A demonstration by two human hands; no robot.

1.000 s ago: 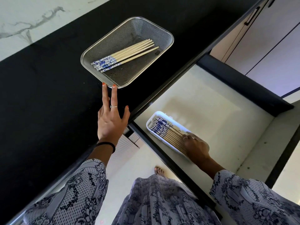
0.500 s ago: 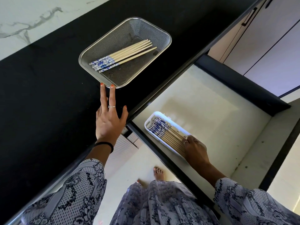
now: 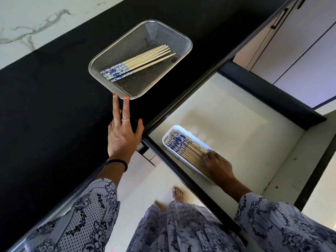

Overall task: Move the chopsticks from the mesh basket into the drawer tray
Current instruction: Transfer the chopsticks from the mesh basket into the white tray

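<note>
Left hand (image 3: 123,137) flat-fingered at mesh basket (image 3: 183,36); right hand (image 3: 218,167) on tray chopsticks (image 3: 187,150), grip unclear.

Bright daylight, soft and even, strongest over pale drawer floor (image 3: 227,124) and cabinet fronts (image 3: 300,51). Black countertop (image 3: 45,106) swallows light, almost no detail. Soft shadow band across drawer floor behind white tray (image 3: 166,140). Faint sheen on mesh basket (image 3: 94,60) rim. Wide-angle bend at edges, straight lines lean. Foot (image 3: 178,194) and patterned sleeve (image 3: 291,226) slightly blurred; centre sharp.
</note>
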